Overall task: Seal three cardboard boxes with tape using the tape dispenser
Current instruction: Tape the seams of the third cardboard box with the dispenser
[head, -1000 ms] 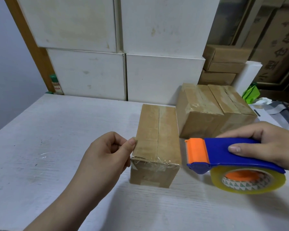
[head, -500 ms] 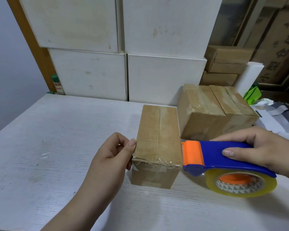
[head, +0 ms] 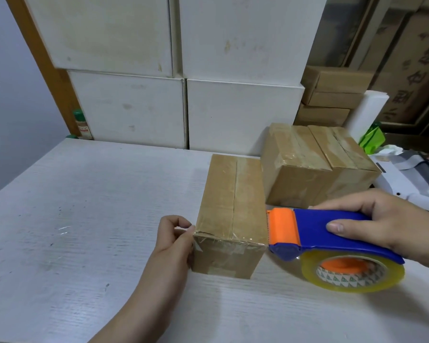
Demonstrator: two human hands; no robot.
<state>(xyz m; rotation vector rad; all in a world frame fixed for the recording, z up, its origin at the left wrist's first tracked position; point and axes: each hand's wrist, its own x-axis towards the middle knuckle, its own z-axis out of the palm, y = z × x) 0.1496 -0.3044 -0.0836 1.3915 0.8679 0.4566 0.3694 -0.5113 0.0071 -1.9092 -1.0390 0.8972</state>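
Cardboard box (head: 230, 211) under work lies mid-table (head: 84, 219), its long axis running 12 to 6 o'clock. Clear tape covers the top seam and wrinkles over the near end.

At 9 o'clock of that near end, the left hand (head: 170, 243) is curled, with thumb and forefinger pinching a tape end (head: 183, 228) against the near-left top corner. At 3 o'clock, the right hand (head: 386, 226) is wrapped around the handle of the tape dispenser (head: 315, 229). The orange blade end sits against or just beside the near-right edge; contact cannot be confirmed. The tape roll (head: 352, 273) hangs under the handle.

At 1 o'clock, two rear boxes (head: 295, 157) stand side by side, both taped on top.

Step in hand, judged: a cross strip over the near end of the third box. The next move likely calls for pressing the strip flat, tilting the blade to cut the tape, and holding the pinched corner firm so that the box does not slide.
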